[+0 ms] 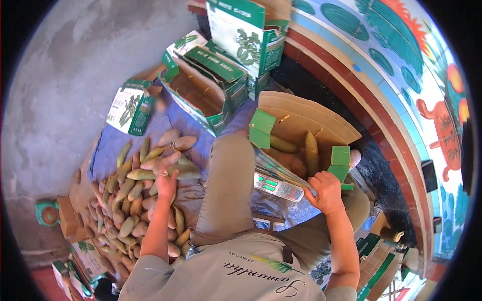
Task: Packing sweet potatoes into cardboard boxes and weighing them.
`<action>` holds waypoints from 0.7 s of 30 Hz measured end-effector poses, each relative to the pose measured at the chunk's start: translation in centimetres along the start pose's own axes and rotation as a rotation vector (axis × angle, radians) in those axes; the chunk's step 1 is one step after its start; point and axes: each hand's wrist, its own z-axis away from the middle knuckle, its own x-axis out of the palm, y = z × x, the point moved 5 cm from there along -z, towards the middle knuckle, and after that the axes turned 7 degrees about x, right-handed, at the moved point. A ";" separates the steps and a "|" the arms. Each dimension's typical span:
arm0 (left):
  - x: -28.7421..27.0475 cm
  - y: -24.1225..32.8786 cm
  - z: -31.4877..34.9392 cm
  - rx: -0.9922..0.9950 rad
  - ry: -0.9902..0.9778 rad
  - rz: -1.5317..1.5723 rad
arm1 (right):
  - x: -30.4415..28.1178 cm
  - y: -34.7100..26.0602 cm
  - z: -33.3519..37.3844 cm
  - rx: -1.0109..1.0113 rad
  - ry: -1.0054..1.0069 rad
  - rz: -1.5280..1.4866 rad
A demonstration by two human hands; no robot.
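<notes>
On the left, my left hand (166,183) is at the upper part of a heap of oblong fruits (125,190), greenish, brown and pinkish. Its fingers are closed round a pinkish-brown oblong fruit (161,163), partly hidden by the hand. My right hand (325,191) grips the near edge of an open cardboard carton (296,108) with green flaps. Inside the carton lie several oblong fruits (312,153). Just below its near wall shows a digital scale (278,186) with a lit green display; how the carton rests on it is partly hidden.
Beyond my knees stand an open empty carton (196,93), a tall carton (241,37) and a small white-green carton (128,108). Blue sheeting (113,145) lies under the heap. A tiled, painted wall (346,65) curves along the right. More cartons (374,266) lie at lower right.
</notes>
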 end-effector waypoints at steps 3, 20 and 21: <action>-4.8 6.0 -4.4 0.081 0.281 0.214 | -0.2 -0.1 0.5 -0.010 0.004 -0.013; 4.5 33.5 -9.0 0.178 -0.468 0.800 | -0.5 0.8 1.1 -0.015 0.052 -0.023; 5.8 34.2 -8.9 0.159 -0.525 0.801 | -0.6 0.8 1.1 -0.020 0.081 -0.049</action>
